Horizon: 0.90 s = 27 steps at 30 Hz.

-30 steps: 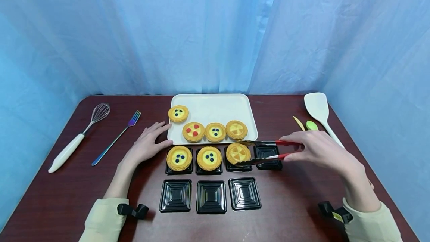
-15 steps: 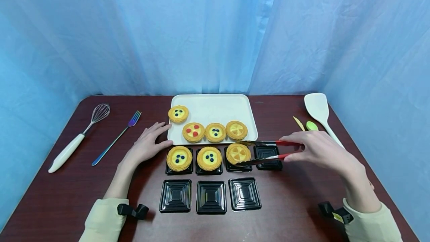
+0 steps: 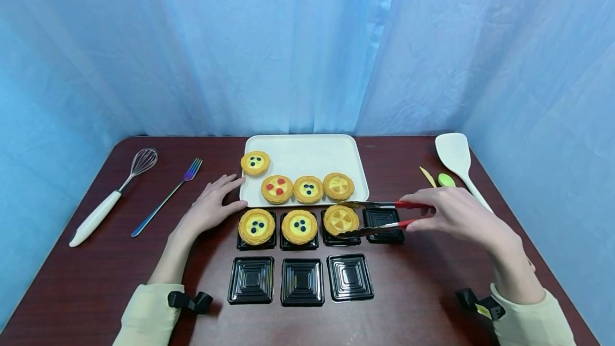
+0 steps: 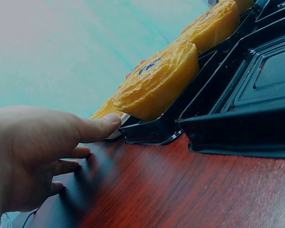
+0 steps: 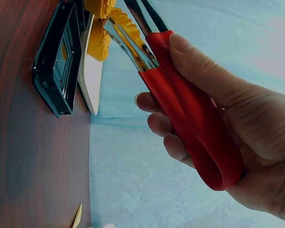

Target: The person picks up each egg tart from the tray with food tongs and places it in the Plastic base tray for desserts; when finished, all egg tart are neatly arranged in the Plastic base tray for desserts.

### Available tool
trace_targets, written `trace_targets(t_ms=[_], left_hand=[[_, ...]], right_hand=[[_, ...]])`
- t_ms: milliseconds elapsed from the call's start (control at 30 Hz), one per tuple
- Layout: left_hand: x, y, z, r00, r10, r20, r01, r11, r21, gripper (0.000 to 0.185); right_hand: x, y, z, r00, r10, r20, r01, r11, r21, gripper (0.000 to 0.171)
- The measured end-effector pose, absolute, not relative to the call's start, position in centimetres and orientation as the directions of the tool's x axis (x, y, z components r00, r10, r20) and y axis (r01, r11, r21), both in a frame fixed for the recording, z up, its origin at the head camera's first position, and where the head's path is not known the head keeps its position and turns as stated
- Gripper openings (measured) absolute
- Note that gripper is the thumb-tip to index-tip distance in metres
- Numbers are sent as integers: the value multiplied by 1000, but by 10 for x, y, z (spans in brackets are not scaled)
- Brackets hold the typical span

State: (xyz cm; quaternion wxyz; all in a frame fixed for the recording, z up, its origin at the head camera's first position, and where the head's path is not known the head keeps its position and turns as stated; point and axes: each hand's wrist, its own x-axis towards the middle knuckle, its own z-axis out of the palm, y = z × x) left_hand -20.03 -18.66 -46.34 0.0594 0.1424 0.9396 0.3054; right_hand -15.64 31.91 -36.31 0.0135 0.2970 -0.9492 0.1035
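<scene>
Bare table right of empty trays; tarts crowd tray front.

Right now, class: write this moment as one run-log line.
right hand: grips red tongs around orange-topped tart over black tray | left hand: rests at white tray edge

left hand: yours, bare, pale cream sleeve, black wrist strap | right hand: bare, cream sleeve, black strap with yellow tag
</scene>
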Motion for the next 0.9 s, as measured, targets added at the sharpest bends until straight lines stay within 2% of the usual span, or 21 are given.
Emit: trace_targets(t_ms=[900], left_hand=[[-201,-186,-462,-954,300,-14,230,762,605,66]], right_hand=[[-159,318,-365,-821,-567,69,-568,799,-195,47]])
